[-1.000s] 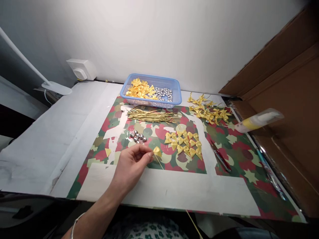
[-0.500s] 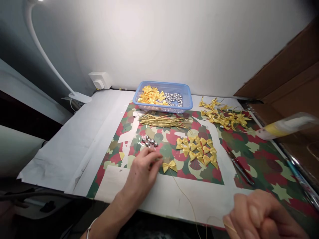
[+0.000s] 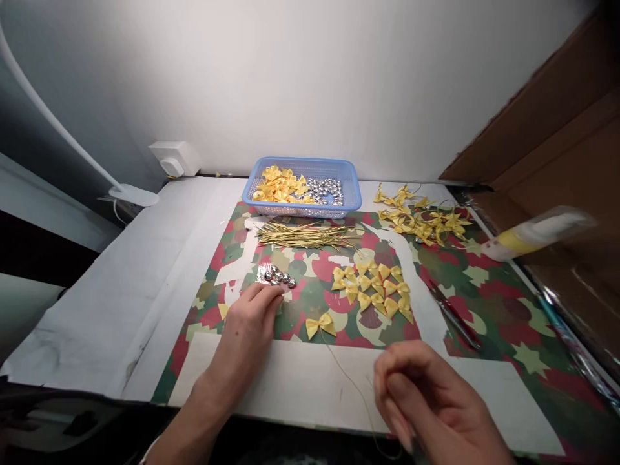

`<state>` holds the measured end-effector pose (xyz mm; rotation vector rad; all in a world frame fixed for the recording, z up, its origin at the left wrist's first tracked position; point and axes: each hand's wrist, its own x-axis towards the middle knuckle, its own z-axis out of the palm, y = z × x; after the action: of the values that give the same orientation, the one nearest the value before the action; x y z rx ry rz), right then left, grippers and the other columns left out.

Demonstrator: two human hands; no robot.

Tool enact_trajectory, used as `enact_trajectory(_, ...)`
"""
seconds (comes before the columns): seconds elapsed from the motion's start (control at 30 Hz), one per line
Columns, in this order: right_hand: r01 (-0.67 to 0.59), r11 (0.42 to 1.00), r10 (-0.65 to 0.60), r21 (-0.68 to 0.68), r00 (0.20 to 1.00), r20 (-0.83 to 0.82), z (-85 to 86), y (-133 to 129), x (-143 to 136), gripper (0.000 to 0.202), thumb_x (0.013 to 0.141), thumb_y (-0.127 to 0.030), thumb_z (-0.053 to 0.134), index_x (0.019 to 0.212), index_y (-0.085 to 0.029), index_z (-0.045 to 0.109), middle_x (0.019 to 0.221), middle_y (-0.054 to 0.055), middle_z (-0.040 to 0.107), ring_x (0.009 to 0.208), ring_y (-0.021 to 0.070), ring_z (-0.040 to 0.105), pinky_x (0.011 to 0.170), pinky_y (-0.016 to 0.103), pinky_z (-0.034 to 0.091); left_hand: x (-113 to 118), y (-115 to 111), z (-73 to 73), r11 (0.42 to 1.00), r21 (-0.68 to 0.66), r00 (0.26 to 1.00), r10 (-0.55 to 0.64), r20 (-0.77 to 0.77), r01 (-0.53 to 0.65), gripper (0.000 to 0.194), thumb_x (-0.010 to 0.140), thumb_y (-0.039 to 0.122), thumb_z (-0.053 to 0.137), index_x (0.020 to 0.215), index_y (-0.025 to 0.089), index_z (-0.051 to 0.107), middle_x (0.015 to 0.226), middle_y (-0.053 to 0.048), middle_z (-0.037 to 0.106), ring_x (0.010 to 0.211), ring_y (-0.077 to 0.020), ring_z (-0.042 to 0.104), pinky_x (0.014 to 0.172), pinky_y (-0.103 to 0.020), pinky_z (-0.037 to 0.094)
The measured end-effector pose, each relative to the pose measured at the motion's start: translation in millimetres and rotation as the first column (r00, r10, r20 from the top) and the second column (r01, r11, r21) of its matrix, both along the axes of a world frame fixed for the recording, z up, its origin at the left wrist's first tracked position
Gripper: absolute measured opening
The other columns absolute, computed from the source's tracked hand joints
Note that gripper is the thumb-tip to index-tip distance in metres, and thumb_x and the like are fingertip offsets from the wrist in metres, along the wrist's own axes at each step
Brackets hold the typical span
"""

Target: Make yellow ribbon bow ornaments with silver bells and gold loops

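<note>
My left hand (image 3: pixel 249 320) reaches in beside a small pile of shiny silver beads (image 3: pixel 279 278), its thumb and fingertips pressed together at the pile's near edge. Whether a bead is between them I cannot make out. A single yellow ribbon bow (image 3: pixel 320 325) lies to the right of this hand. From the bow a thin gold cord (image 3: pixel 349 378) runs down over the white sheet and curls up under my right hand (image 3: pixel 431 397). That hand is curled closed above the table's front edge, with the cord's end at its fingers.
Several yellow bows (image 3: pixel 372 287) lie in rows on the patterned mat. Behind them are gold wire-like strands (image 3: pixel 310 235) and a blue basket (image 3: pixel 356 194) holding yellow ribbon pieces and silver beads. Finished-looking bows (image 3: pixel 426 223), tweezers (image 3: pixel 455 316) and a bottle (image 3: pixel 526 242) are at right.
My left hand has moved closer to the silver beads. My right hand has swung inward and up from the lower right corner. The view has shifted slightly rightward.
</note>
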<state>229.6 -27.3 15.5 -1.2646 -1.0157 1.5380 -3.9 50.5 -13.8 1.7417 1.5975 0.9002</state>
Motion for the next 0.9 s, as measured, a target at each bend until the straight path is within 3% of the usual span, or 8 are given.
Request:
enact_trajectory(0.13,-0.100,0.967,0.052,0.233,0.977,0.206,-10.0,10,-7,0.015,0.101,-0.032,0.056,0.092,-0.027,0.066,0.068,-0.003,0.058,0.062,0.0105,0.058,0.062,0.019,0.046,10,-17,16.5,0.979,-0.153,0.959,-0.089,0.268,0.134,0.014,0.096,0.027,0.062,0.099,0.021,0.074,0.095,-0.005,0.076,0.085,-0.0197,0.073,0.075,-0.030,0.061)
enact_trajectory(0.23,-0.130,0.922,0.010,0.364,0.949,0.314,-13.0,15,-14,0.016,0.101,-0.023,0.056,0.087,-0.026,0.065,0.075,-0.003,0.061,0.069,0.0104,0.060,0.066,0.019,0.046,20,-28,22.2,0.923,-0.301,0.797,-0.011,0.604,0.241,0.005,0.087,0.026,0.077,0.091,0.025,0.079,0.093,-0.001,0.077,0.090,-0.0168,0.071,0.080,-0.023,0.058)
enact_trajectory(0.3,-0.130,0.881,-0.053,0.454,0.928,0.369,-13.4,17,-17,0.016,0.099,-0.017,0.056,0.087,-0.025,0.064,0.082,-0.002,0.062,0.075,0.0105,0.061,0.068,0.018,0.047,25,-33,22.9,0.900,-0.355,0.710,0.075,0.700,0.255,0.008,0.082,0.023,0.082,0.089,0.026,0.081,0.092,0.000,0.078,0.087,-0.0145,0.070,0.079,-0.020,0.057)
enact_trajectory(0.4,-0.126,0.830,-0.135,0.543,0.899,0.416,-13.6,19,-19,0.017,0.097,-0.011,0.057,0.089,-0.023,0.065,0.084,-0.001,0.062,0.077,0.0102,0.061,0.070,0.018,0.047,28,-37,22.6,0.872,-0.416,0.649,0.161,0.743,0.259,0.025,0.076,0.017,0.087,0.098,0.028,0.081,0.092,0.000,0.079,0.087,-0.0144,0.072,0.078,-0.018,0.059)
enact_trajectory(0.53,-0.133,0.816,-0.171,0.563,0.874,0.454,-14.6,20,-19,0.017,0.097,-0.009,0.057,0.090,-0.022,0.065,0.082,-0.001,0.062,0.074,0.0111,0.062,0.068,0.019,0.048,28,-41,21.9,0.897,-0.348,0.582,0.134,0.802,0.273,0.042,0.075,0.011,0.085,0.112,0.030,0.077,0.093,-0.001,0.080,0.088,-0.0153,0.075,0.077,-0.017,0.061)
enact_trajectory(0.9,-0.170,0.814,-0.140,0.555,0.871,0.472,-15.6,20,-20,0.019,0.097,-0.009,0.054,0.093,-0.022,0.067,0.083,0.001,0.063,0.074,0.0128,0.064,0.067,0.021,0.051,32,-44,23.5,0.902,-0.302,0.553,0.087,0.828,0.310,0.043,0.080,0.003,0.078,0.112,0.031,0.077,0.098,0.001,0.084,0.093,-0.0157,0.078,0.082,-0.017,0.063)
